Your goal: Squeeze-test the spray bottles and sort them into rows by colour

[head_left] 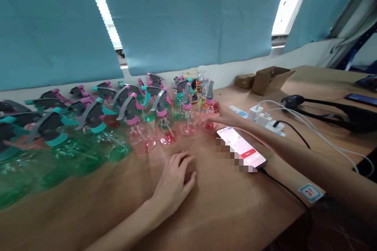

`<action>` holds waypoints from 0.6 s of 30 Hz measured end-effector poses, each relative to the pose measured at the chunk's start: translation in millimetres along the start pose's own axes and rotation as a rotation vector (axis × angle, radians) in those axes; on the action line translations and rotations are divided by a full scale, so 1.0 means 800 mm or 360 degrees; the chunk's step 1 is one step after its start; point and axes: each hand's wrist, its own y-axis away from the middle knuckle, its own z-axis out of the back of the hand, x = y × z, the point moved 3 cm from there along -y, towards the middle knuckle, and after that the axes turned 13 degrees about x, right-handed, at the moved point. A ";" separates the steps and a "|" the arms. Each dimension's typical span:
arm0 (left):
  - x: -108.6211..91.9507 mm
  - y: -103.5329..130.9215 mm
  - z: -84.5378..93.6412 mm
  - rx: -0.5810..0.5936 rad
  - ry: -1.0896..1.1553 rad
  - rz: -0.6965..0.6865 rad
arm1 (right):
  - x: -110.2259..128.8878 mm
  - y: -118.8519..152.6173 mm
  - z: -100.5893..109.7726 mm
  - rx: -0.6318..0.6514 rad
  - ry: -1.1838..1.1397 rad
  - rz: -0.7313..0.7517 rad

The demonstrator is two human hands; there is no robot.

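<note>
The left hand [175, 182] is being rested loosely open on the table [224, 208], left of one phone [242, 148] where "00" is being displayed. Farther, the rightmost spray bottle [209, 104] of four pink-collared ones is being clasped upright, trigger facing near, by the right hand [219, 117].

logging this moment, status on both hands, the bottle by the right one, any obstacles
Left hand empty, resting on table. Right hand at rightmost spray bottle, grip unclear. Phone lying close beside right forearm.
</note>
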 end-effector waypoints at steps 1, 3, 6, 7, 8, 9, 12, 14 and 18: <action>0.000 0.000 -0.001 0.0016 -0.0025 0.0007 | 0.000 0.000 0.000 0.0001 0.0014 -0.0001; -0.001 0.000 -0.002 0.0041 -0.0074 0.0017 | 0.000 0.004 0.000 -0.0015 0.0051 -0.0018; 0.000 0.003 -0.001 0.0062 -0.0146 0.0017 | 0.009 0.024 0.000 -0.0107 0.0138 -0.0071; 0.001 0.005 0.001 0.0060 -0.0162 0.0013 | 0.018 0.035 -0.002 -0.0150 0.0176 -0.0083; 0.003 0.008 0.003 0.0053 -0.0172 0.0008 | 0.030 0.047 -0.005 -0.0196 0.0214 -0.0091; 0.005 0.011 0.007 0.0039 -0.0178 0.0006 | 0.045 0.059 -0.010 -0.0227 0.0252 -0.0075; 0.014 0.026 0.021 -0.0023 -0.0177 0.0029 | 0.111 0.087 -0.041 -0.0163 0.0417 0.0270; 0.022 0.044 0.033 -0.0067 -0.0150 0.0077 | 0.154 0.093 -0.075 0.0133 0.0306 0.0517; 0.043 0.099 0.058 -0.0156 -0.0074 0.0220 | 0.219 0.072 -0.142 0.0486 -0.0073 0.0736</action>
